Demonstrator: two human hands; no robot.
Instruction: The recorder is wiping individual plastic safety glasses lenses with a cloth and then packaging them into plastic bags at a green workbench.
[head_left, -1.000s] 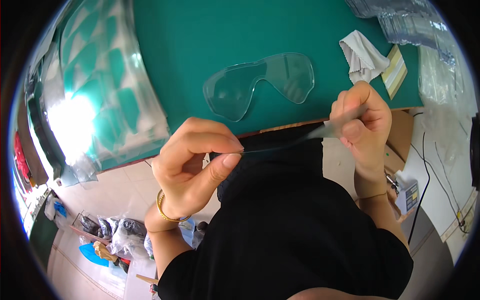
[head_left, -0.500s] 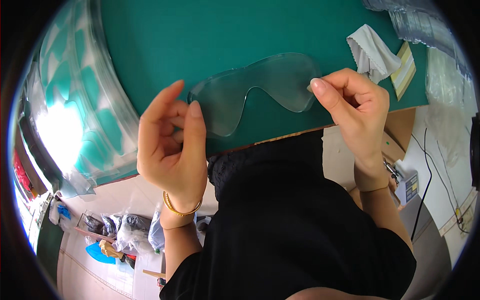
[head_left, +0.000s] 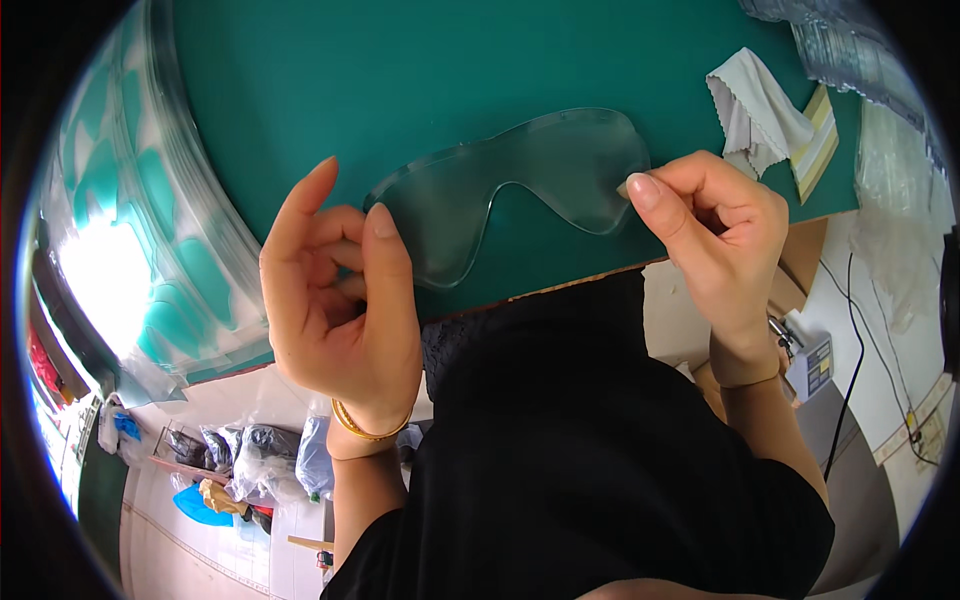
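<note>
A clear curved goggle lens (head_left: pixel 520 185) lies over the green mat (head_left: pixel 400 80), close to the mat's near edge. My left hand (head_left: pixel 340 300) is at the lens's left end, thumb against its edge and fingers curled behind it. My right hand (head_left: pixel 710 230) pinches the right end between thumb and forefinger. My black-clothed torso fills the lower middle of the view.
A white cloth (head_left: pixel 750 100) and a small yellowish card (head_left: pixel 820 140) lie at the mat's right. Stacked clear plastic sheets (head_left: pixel 130 200) curve along the left. Clear bags (head_left: pixel 850 50) sit at the upper right. A black cable (head_left: pixel 850 330) and a small device (head_left: pixel 810 360) are lower right.
A second ago my hands held a thin clear strip stretched between them while the lens lay on the mat. Both hands have since moved up to the lens's two ends.
</note>
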